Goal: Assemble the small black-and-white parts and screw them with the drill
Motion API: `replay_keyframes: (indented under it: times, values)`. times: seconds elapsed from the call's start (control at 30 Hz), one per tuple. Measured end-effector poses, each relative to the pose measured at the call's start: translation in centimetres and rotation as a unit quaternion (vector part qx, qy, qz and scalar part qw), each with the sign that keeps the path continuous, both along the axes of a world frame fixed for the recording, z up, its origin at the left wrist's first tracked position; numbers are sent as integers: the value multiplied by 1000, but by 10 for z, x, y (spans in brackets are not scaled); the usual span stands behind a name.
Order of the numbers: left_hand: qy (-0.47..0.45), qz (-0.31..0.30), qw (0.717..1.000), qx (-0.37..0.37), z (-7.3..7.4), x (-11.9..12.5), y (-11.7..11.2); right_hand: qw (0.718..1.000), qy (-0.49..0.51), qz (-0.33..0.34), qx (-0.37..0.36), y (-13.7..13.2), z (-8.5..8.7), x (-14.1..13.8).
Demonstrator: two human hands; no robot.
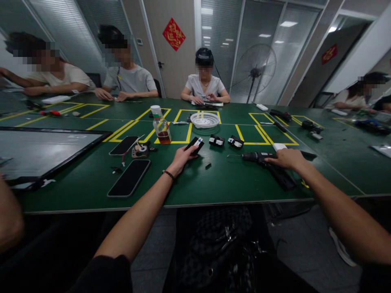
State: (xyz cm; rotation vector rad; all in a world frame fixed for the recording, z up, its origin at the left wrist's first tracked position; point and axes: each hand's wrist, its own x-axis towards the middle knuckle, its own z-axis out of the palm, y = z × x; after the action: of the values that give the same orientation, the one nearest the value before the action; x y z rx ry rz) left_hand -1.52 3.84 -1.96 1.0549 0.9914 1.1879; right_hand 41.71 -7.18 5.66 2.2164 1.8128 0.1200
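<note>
My left hand (182, 158) is closed around a small black block with a white label (197, 143), just above the green table. To its right, my right hand (287, 158) grips a black cordless screwdriver (258, 157) that lies on its side, its thin bit pointing left. A white object (279, 146) shows just beyond that hand; its kind is unclear. Two similar black blocks with white labels, one on the left (216, 140) and one on the right (236, 141), rest between my hands. Nearer to me lies a tiny dark piece (208, 166).
Left of my arm are a large phone (129, 178), a smaller phone (124, 145) and a wired part (142, 150). A bottle (162, 128) and a white basket (205, 120) stand beyond. A big framed panel (58, 150) covers the left side. Several people sit around the table.
</note>
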Motion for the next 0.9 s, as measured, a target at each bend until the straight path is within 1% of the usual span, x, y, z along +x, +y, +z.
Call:
replay_keyframes:
  times: [0.07, 0.1, 0.17, 0.23, 0.27, 0.3, 0.33, 0.4, 0.47, 0.53, 0.63, 0.77, 0.83, 0.9]
  values:
    - [-1, -2, 1000, 0, 0, 1, 0, 997, -27, 36, 70, 1, 6, -21]
    - [-2, -2, 1000, 1, 0, 1, 0, 993, -18, 64, 100, 3, 8, -35]
    - [-3, -3, 1000, 2, 0, 1, -1, 979, 44, 156, 121, 12, 7, -67]
    - [-2, -5, 1000, 3, 0, 1, -3, 948, 106, 266, 137, 28, 1, -99]
    - [-1, -8, 1000, 3, 1, 1, -4, 932, 130, 310, 136, 37, -5, -114]
    - [0, -13, 1000, 4, 1, 1, -4, 920, 148, 340, 125, 47, -11, -125]
    - [1, -18, 1000, 5, 1, 0, -5, 914, 161, 351, 121, 56, -18, -135]
    - [0, -28, 1000, 9, 2, 0, -7, 912, 186, 350, 107, 72, -32, -146]
    - [-3, -32, 999, 13, 2, 0, -8, 911, 214, 338, 94, 83, -44, -149]
    - [-4, -33, 999, 15, 2, 1, -8, 911, 233, 329, 87, 88, -52, -149]
    - [-5, -30, 999, 19, 0, 2, -6, 896, 260, 341, 113, 86, -54, -154]
    - [-6, -31, 999, 22, -3, 2, -6, 864, 307, 363, 169, 77, -51, -175]
    - [-1, -35, 999, 22, -3, 2, -6, 843, 358, 356, 186, 72, -49, -188]
    - [4, -37, 999, 21, -3, 2, -7, 818, 427, 332, 196, 70, -48, -198]
